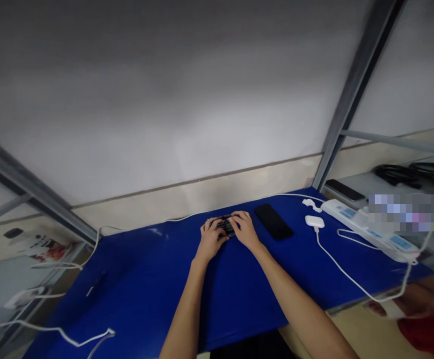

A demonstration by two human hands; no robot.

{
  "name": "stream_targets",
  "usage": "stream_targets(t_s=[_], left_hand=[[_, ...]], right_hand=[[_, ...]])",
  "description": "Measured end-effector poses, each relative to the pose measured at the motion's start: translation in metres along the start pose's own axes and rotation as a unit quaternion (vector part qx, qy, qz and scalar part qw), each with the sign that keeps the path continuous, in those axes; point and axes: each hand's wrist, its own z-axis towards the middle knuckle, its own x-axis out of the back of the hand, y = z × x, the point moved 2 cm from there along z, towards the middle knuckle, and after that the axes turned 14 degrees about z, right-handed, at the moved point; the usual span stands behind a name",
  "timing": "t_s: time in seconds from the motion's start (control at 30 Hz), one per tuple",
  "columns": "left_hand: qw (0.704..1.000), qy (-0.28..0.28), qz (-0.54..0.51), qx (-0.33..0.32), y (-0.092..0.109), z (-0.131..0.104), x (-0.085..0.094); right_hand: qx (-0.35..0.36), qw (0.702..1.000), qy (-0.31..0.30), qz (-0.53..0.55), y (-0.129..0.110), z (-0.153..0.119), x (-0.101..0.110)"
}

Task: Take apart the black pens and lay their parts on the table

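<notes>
at the near left of the blue tabletop (145,289) we see a white cable end (108,331), and a little farther in, a slim pen-like thing (92,289) with a pale tip. toward the middle and farther back, we have our left hand (213,239) curled over the left side of a black ribbed item (227,227), its fingers bent and its thumb turned inward. our right hand (244,228) grips the right side in a narrow arch. the item lies between our hands toward the far edge of the tabletop; our fingers hide much of it, so we cannot tell exactly what it is or how firmly we press.

to handle it well, we judge that we should brace it evenly from both sides, keep our wrists low and work with the fingertips, so that it does not slide.

just right of our right hand lies a black smartphone (274,222); we do best to keep our elbow movements small beside it. farther right we see a white earbud case (315,221) on its charging cable (338,271), then a white power strip (374,234). beyond everything stands the pale wall panel (187,114).
</notes>
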Motion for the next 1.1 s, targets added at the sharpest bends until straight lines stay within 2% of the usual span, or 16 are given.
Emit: stream_targets(t_s=[0.07, 0.2, 0.33, 0.57, 0.7, 1.1], left_hand=[[1.0, 0.014, 0.005, 0.01, -0.001, 0.0, 0.005], [0.996, 0.059, 0.052, 0.05, -0.004, 0.0, 0.016], [0.991, 0.045, 0.105, 0.067, -0.005, -0.001, 0.019], [0.988, 0.061, 0.127, 0.054, -0.001, -0.001, 0.02], [0.986, 0.088, 0.114, 0.086, -0.004, -0.002, 0.022], [0.989, 0.079, 0.093, 0.086, -0.001, -0.006, 0.016]], right_hand=[[0.032, 0.998, -0.045, -0.033, -0.009, -0.001, 0.0], [0.04, 0.989, -0.125, -0.062, -0.023, 0.0, -0.001], [0.037, 0.981, -0.17, -0.086, -0.027, 0.003, -0.001], [0.045, 0.984, -0.157, -0.077, -0.022, 0.004, -0.001], [0.039, 0.986, -0.137, -0.081, -0.019, 0.004, -0.001], [0.044, 0.988, -0.134, -0.059, -0.008, 0.001, -0.007]])
